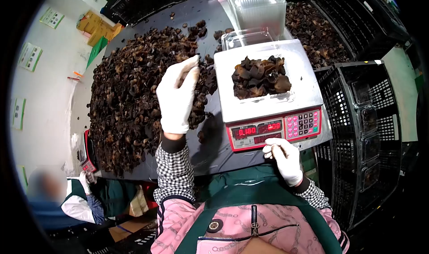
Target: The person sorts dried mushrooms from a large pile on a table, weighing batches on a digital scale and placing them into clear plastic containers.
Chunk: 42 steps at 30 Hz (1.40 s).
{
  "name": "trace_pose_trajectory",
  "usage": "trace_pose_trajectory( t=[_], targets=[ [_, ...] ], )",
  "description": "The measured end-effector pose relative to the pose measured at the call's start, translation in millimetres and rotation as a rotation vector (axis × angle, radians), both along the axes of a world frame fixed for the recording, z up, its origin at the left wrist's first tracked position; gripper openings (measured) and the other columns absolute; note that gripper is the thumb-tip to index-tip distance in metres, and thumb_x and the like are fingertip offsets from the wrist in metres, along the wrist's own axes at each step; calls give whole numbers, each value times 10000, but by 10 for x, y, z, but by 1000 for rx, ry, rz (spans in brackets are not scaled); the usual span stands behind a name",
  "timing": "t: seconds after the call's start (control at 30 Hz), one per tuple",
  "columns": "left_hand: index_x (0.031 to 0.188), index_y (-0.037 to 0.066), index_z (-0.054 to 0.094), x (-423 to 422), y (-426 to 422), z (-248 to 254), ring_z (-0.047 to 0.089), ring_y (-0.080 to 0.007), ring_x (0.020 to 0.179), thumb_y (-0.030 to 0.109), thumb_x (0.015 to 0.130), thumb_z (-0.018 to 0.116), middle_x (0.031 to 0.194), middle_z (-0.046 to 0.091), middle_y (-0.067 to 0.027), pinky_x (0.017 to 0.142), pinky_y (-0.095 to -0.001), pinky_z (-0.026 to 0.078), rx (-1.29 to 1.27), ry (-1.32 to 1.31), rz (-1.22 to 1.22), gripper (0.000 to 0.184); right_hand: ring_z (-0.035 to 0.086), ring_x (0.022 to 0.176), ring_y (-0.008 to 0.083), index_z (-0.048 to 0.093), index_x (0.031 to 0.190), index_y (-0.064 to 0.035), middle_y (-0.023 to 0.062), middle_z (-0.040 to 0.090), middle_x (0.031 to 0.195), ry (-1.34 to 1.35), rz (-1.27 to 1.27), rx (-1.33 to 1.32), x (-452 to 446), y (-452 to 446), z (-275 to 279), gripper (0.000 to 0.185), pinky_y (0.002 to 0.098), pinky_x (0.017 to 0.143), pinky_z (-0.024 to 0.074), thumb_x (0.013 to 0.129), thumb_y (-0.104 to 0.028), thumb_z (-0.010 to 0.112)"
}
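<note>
My left hand (pixel 178 95), in a white glove, is raised over the right side of a wide heap of dark, curled fungus pieces (pixel 127 88). Its fingertips meet in a pinch; anything between them is too small to tell. My right hand (pixel 286 161), also gloved, has its fingers curled together by the front edge of a red and silver scale (pixel 308 84), with nothing visible in them. On the scale plate sits a clear plastic tray (pixel 288 97) filled with dark pieces (pixel 263 77). The red display seems to read 0.180.
Stacked clear trays (pixel 259 8) stand behind the scale. Black crates (pixel 357 70) are on the right, with more dark pieces (pixel 313 30) at the back right. Another person's gloved hand (pixel 86 182) is at the lower left, by a second red scale (pixel 88 164).
</note>
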State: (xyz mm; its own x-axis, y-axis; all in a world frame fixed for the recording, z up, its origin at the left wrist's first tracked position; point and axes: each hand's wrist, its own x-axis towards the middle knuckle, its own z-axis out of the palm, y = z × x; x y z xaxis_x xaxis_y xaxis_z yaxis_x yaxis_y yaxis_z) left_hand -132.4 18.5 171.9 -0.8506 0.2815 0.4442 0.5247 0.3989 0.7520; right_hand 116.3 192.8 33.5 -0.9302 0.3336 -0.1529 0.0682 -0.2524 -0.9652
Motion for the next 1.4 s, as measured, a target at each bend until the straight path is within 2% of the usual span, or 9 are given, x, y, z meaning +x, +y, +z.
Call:
trace_pose_trajectory(
  t=[0.1,0.27,0.47,0.67,0.8,0.97,1.13,1.27,1.4],
  targets=[
    [1243,6,711,124,-370,-208,701,-139,1023,41,977,678,1177,742,-99,941,-274,552,25,-97,86,270,674,796,116,659,1186,46,96,726,940,-10,-7,9,41,13,-24,220,249,746,559,1023,15,516],
    [1099,-4,773,448,-746,-637,567,-32,724,140,978,713,838,689,19,670,-198,454,-17,-296,258,198,675,774,111,673,1165,49,95,730,924,-19,-13,34,63,-25,-50,221,245,724,557,1012,29,516],
    [988,30,759,840,-1047,-1336,713,-275,870,136,908,731,956,754,-119,787,-353,557,-286,-157,198,135,678,777,111,678,1173,41,89,729,925,-39,17,65,18,-82,14,223,239,732,555,1020,14,518],
    [1066,35,712,1002,-826,-1450,621,-284,1062,116,793,817,1070,698,-118,913,-375,511,-380,88,221,303,672,786,115,673,1193,42,95,727,935,-32,49,42,-10,-149,8,231,245,747,556,1022,12,522],
    [1218,39,672,876,-648,-1512,612,-309,1025,193,786,819,1083,700,-113,923,-398,481,-546,108,136,481,674,788,116,673,1194,43,97,730,939,-44,54,43,-7,-186,22,230,245,747,556,1022,12,523],
    [1167,78,710,758,-578,-1694,632,-289,930,126,842,778,973,696,-97,826,-383,514,-718,123,97,335,676,788,117,673,1189,43,95,731,941,-51,37,35,33,-199,8,226,244,746,555,1024,11,523],
    [1039,89,733,947,-906,-1396,636,-277,912,76,886,729,948,700,-89,833,-380,511,-356,163,159,153,674,790,116,672,1184,42,93,726,939,-52,38,13,33,-191,45,221,242,745,554,1028,8,520],
    [1031,51,731,1183,-1415,-1398,667,-273,919,26,855,734,980,717,-92,845,-358,530,-333,-46,296,178,671,797,113,669,1189,44,92,723,939,-57,93,-3,-20,-230,-1,223,248,753,559,1031,6,518],
    [1089,24,709,1186,-1169,-1358,677,-304,968,42,882,682,1037,710,-135,880,-378,536,-288,-28,241,210,675,802,117,667,1201,44,99,725,939,-56,169,45,-72,-291,27,229,255,762,563,1030,6,519]
  ],
)
